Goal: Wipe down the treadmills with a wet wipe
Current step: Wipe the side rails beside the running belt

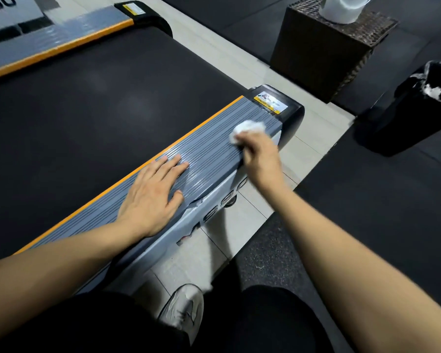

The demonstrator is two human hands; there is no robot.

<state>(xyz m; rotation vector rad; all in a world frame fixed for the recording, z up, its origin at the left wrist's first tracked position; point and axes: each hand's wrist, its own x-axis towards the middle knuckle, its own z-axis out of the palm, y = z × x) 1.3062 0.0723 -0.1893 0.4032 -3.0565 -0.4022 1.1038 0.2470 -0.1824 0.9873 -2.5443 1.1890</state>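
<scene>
A treadmill lies in front of me with a wide black belt and a grey ribbed side rail edged in orange. My right hand grips a crumpled white wet wipe and presses it on the rail near its rear end, just short of the black end cap with a yellow warning sticker. My left hand rests flat on the same rail, fingers spread, closer to me, holding nothing.
A second treadmill lies beyond at the upper left. A dark wicker box with a white object on top stands on the black mats at the upper right. A black bin holding white wipes is at the right. My shoe is on the tile floor.
</scene>
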